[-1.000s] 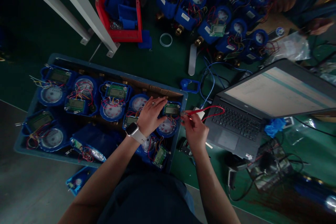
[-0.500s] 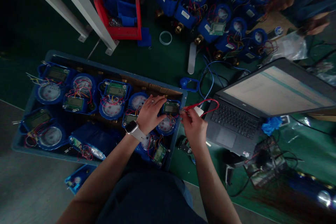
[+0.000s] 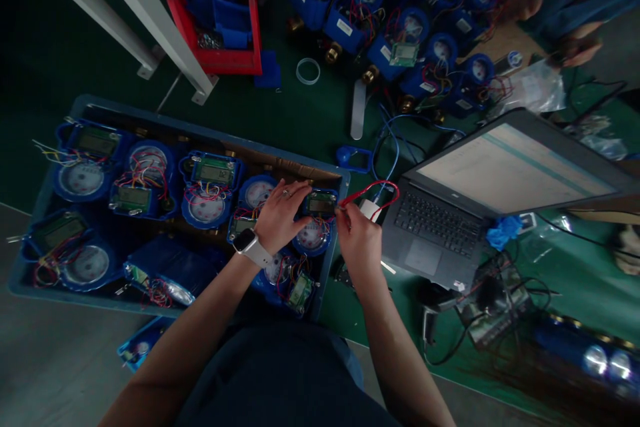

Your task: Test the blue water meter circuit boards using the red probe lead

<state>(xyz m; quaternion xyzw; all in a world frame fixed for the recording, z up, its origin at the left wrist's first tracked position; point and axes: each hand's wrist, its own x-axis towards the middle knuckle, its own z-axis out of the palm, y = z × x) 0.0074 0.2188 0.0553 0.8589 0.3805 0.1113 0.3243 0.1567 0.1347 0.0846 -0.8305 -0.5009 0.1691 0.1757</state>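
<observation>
Pinching one red lead [image 3: 383, 183] in the right hand [image 3: 363, 239], with its loop nearer than a second ago; keeping the left hand [image 3: 281, 217] loosely spread over the meter [image 3: 320, 202] inside the crate's [image 3: 344, 175] far right corner, so likely unfinished there. Counting at least eight crate meters [image 3: 205, 207], one laptop [image 3: 435, 223] rightward, at least eight far meters [image 3: 343, 28] across the bench [image 3: 300, 120].
</observation>
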